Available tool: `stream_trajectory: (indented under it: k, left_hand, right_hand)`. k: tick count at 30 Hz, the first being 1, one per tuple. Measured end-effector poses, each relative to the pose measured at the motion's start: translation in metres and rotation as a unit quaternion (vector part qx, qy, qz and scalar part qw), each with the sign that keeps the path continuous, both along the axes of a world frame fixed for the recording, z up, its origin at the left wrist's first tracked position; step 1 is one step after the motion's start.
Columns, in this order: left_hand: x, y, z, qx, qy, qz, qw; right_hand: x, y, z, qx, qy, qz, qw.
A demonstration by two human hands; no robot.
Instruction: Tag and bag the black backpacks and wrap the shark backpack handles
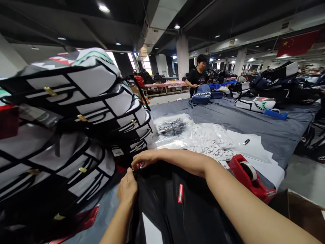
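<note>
Towering just beside both hands, the stack (96, 79) looks the likeliest trouble: a hard tug or a knock from the left hand (127, 188) could, I'd judge, topple it. A wide swing of the right arm (223, 186) might shove the tape dispenser (251, 181) or scatter the packets (213, 137) on the bench (175, 109). The black bag (195, 210) lies before the person, its far-left corner at the hands. The right hand (146, 158) has its fingers curled nearly closed on that corner, a shiny bit at the tips too small to name. The left folds against the edge, thumb up; its other fingers are hidden, so I cannot tell whether they grip.
</note>
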State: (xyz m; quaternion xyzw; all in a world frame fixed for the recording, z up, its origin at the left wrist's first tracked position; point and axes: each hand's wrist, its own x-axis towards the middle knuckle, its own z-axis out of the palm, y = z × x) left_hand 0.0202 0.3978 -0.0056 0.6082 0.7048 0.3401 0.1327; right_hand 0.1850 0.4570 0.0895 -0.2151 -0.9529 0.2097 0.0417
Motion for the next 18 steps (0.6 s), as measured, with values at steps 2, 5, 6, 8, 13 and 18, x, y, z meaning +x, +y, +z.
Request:
stream_trajectory:
  k: [2, 5, 6, 8, 13, 18]
  left_hand:
    - [-0.001, 0.0, -0.007, -0.029, -0.022, 0.028, 0.999]
    - [0.0, -0.01, -0.01, -0.006, -0.038, 0.006, 0.999]
    - [0.001, -0.014, -0.008, 0.007, -0.042, -0.005, 0.999]
    - [0.003, -0.02, -0.003, 0.022, -0.048, -0.02, 0.998]
    - [0.005, -0.023, 0.004, 0.029, -0.062, -0.036, 0.997]
    - [0.001, -0.019, -0.003, 0.026, -0.061, -0.057, 0.996]
  right_hand:
    - [-0.004, 0.0, -0.004, 0.031, 0.005, 0.003, 0.999]
    - [-0.007, 0.002, -0.005, 0.069, -0.012, 0.009, 0.998]
    - [-0.009, 0.003, -0.004, 0.077, -0.025, 0.016, 0.997]
    - [-0.012, 0.004, 0.0, 0.09, -0.057, 0.035, 0.994]
    - [-0.024, -0.006, 0.011, 0.178, -0.132, 0.039, 0.974]
    - [-0.038, -0.011, 0.012, 0.182, -0.167, 0.041, 0.968]
